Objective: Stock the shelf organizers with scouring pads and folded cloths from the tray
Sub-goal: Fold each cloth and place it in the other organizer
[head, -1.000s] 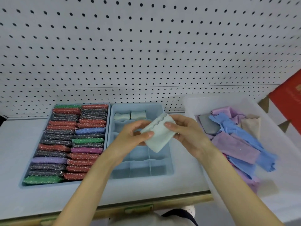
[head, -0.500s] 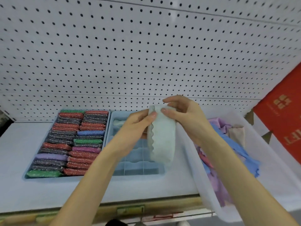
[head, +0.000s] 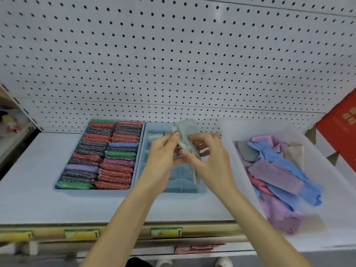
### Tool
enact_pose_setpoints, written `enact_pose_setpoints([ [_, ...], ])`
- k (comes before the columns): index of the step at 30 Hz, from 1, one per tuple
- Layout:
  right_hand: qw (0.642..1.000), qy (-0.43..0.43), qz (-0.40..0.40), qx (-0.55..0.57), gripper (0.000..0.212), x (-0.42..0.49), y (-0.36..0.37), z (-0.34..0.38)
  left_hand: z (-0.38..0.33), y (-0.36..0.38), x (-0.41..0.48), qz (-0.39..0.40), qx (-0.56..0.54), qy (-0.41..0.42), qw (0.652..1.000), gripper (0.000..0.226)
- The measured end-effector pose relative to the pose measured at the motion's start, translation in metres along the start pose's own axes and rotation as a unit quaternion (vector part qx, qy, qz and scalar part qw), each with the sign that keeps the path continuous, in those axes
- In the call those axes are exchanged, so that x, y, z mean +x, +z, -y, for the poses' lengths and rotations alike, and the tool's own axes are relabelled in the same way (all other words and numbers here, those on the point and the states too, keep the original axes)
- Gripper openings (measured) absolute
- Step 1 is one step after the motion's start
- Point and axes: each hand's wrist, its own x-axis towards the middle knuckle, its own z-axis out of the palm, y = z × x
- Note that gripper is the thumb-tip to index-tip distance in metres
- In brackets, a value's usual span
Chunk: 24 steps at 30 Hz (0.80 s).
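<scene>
Currently: cloth (head: 187, 130), pale green, held up over the divided organizer (head: 179, 183), not yet in a slot. Left hand (head: 163, 153) pinches one edge between thumb and fingers. Right hand (head: 211, 160) grips the other side, fingers curled round the fabric, with a tail of cloth hanging below the palm. Mid-fold, by the look of it.

Handling (judged): thin, light, fully limp, with a scalloped edge. It has no stiffness, so it should sag and unfold wherever it is released. Not fragile, not slippery; a light pinch should hold. Best taken at the corners or along the fold line, both hands, layers kept stacked. Then pinch the finished bundle across its middle to lower it into a slot.

Stock: pads (head: 100, 155) fill the left organizer (head: 86, 190) in two rows. The divided organizer shows folded cloths (head: 155, 135) in a back slot only; other slots look bare, partly hidden by the hands. Tray (head: 228, 135) at right holds loose cloths (head: 277, 170): blue, purple, pink, grey, beige. Most cloth work remains.
</scene>
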Motion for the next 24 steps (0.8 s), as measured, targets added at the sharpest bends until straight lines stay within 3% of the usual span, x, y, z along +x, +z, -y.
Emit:
enact_pose_setpoints([
  [5, 0.99, 0.062, 0.014, 0.124, 0.012, 0.002, -0.001, 0.001, -0.001, -0.008, -0.007, -0.022, 0.003, -0.008, 1.0, 0.033],
  [8, 0.991, 0.06, 0.026, 0.115, 0.013, 0.005, -0.005, -0.003, -0.003, -0.012, -0.01, -0.035, 0.022, -0.006, 0.999, 0.029],
  [11, 0.994, 0.027, 0.061, 0.086, 0.016, 0.011, -0.016, -0.004, -0.005, -0.025, -0.012, -0.036, 0.113, 0.036, 0.992, 0.029],
  [14, 0.989, -0.029, 0.14, 0.046, 0.018, 0.025, -0.036, 0.011, -0.005, -0.038, -0.017, 0.045, 0.164, 0.045, 0.984, 0.016],
  [18, 0.945, -0.087, 0.312, -0.036, 0.015, 0.046, -0.056, 0.046, -0.013, -0.044, -0.012, 0.117, 0.246, 0.106, 0.956, 0.065],
  [21, 0.907, -0.106, 0.401, -0.078, 0.013, 0.056, -0.061, 0.066, -0.029, -0.028, -0.005, 0.187, 0.247, 0.083, 0.947, 0.056],
  [24, 0.907, -0.098, 0.4, -0.082, 0.005, 0.061, -0.065, 0.074, -0.037, -0.02, 0.0, 0.215, 0.27, 0.066, 0.936, 0.03],
])
